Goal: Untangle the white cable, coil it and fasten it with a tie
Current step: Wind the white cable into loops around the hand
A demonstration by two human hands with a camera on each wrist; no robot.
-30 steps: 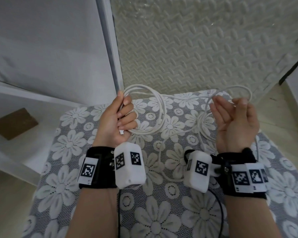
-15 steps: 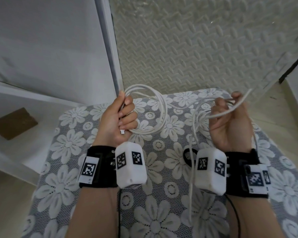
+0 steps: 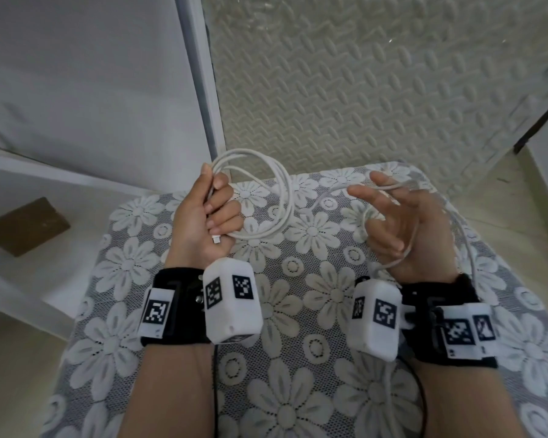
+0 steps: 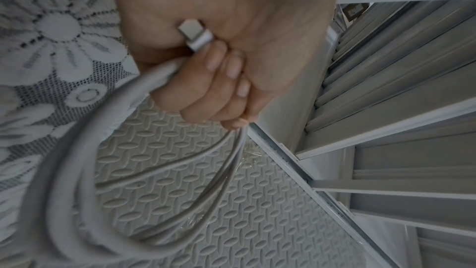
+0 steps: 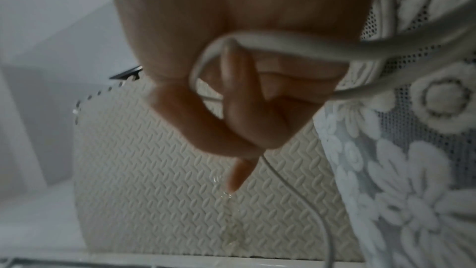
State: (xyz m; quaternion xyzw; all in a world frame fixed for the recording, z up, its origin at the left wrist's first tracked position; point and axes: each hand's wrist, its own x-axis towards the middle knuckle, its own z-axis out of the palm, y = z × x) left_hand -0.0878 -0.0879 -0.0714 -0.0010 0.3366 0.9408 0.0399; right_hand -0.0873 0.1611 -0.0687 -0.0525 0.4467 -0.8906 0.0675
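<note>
My left hand [image 3: 214, 213] grips a coil of the white cable [image 3: 282, 197], held upright above the cloth. The cable's plug [image 3: 216, 239] sticks out under the curled fingers. In the left wrist view the plug [image 4: 197, 36] lies against the palm and several loops [image 4: 77, 191] hang from the left hand [image 4: 219, 85]. My right hand [image 3: 393, 222] is palm up with two fingers stretched out. A loose strand [image 3: 393, 186] crosses those fingers and runs down round the hand. The right wrist view shows a cable loop [image 5: 257, 42] hooked round a curled finger [image 5: 239, 97].
A grey cloth with white lace flowers [image 3: 298, 311] covers the table under both hands. An embossed foam panel [image 3: 361, 90] stands behind it, beside a white post [image 3: 200, 90]. A brown block [image 3: 26, 226] lies on the white shelf at the left.
My right hand has turned palm up and spread its front fingers, so the strand it gripped now drapes over them. The left hand keeps its hold on the coil.
</note>
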